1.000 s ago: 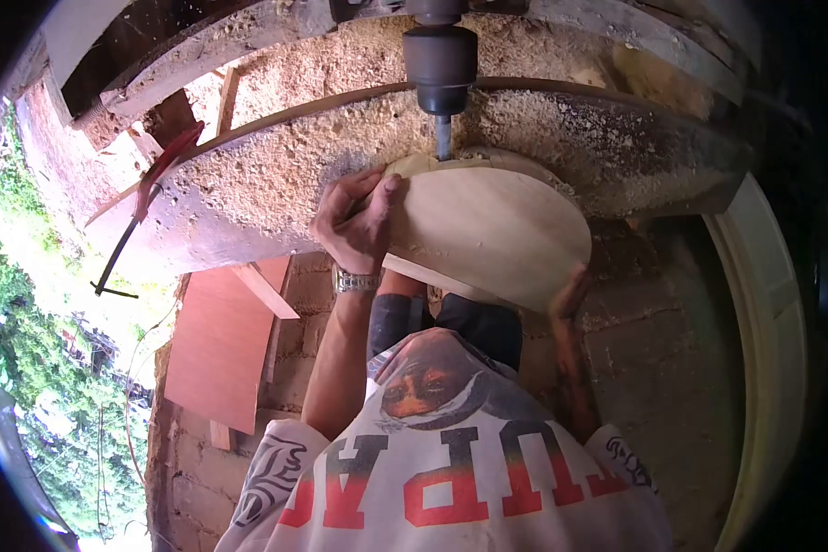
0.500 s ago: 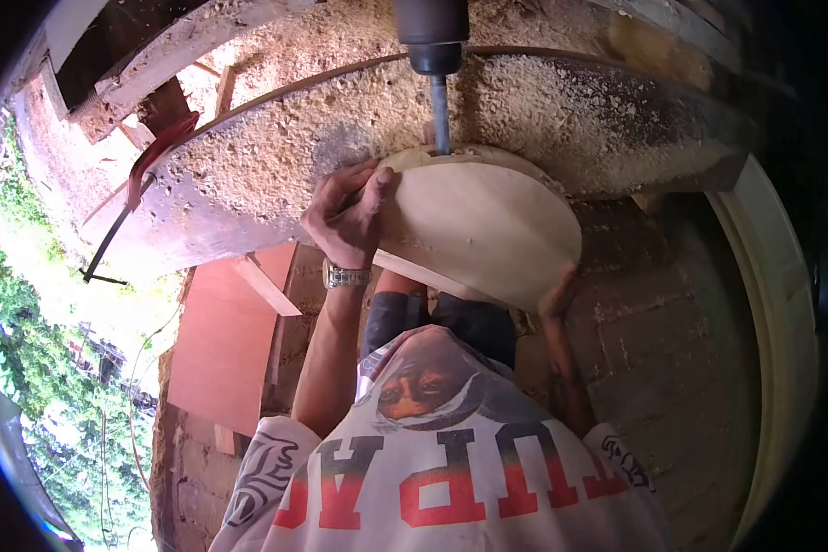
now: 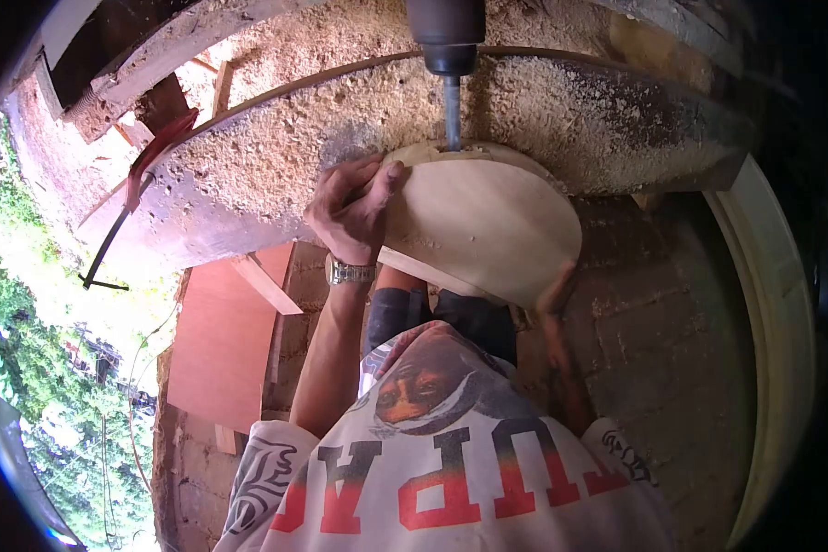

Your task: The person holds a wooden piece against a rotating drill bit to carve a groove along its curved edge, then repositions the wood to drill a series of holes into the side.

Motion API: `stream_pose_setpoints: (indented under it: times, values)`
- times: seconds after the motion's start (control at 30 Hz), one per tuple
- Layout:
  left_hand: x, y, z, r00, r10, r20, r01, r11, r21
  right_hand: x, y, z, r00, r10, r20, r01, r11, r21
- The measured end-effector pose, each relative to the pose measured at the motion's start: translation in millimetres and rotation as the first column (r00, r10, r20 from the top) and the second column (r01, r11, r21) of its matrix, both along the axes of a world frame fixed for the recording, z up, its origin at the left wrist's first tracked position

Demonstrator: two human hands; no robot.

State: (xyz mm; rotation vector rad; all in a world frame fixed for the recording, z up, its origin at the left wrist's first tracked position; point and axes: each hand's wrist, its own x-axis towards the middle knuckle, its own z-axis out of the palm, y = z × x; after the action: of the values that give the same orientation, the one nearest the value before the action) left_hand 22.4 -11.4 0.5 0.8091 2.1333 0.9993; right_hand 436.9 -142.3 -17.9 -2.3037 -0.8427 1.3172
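A pale rounded wooden piece lies tilted toward me at the near edge of the sawdust-covered work surface. My left hand, with a metal watch on its wrist, grips the piece's left edge, thumb on top. At the lower right edge, my right hand holds the same piece from the side, its fingers partly hidden behind it. Above stands a dark chuck with a metal bit, whose tip meets the far edge of the piece. The exact contact is hard to see.
A red-handled tool with a thin dark frame rests at the surface's left edge. Below it lean a reddish board and a wood strip. Wooden beams stand at the upper left, and a pale curved frame at the right.
The chuck and bit appear slightly farther right along the far edge of the wooden piece. My left hand has shifted slightly right with its grip kept; my right hand has hardly moved.
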Motion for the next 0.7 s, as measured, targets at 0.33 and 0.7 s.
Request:
stream_pose_setpoints:
  times: [0.33, 0.7]
  values:
    - [-5, 37, 1, 0.999, 0.017, 0.027, -0.016, 0.998, -0.060, -9, 26, -5, 0.997, -0.042, -0.064, 0.044, 0.999, 0.027]
    - [6, 27, -4, 0.997, 0.075, 0.025, -0.074, 0.996, -0.051, 16, 60, -10, 0.997, 0.048, -0.056, -0.047, 0.999, 0.016]
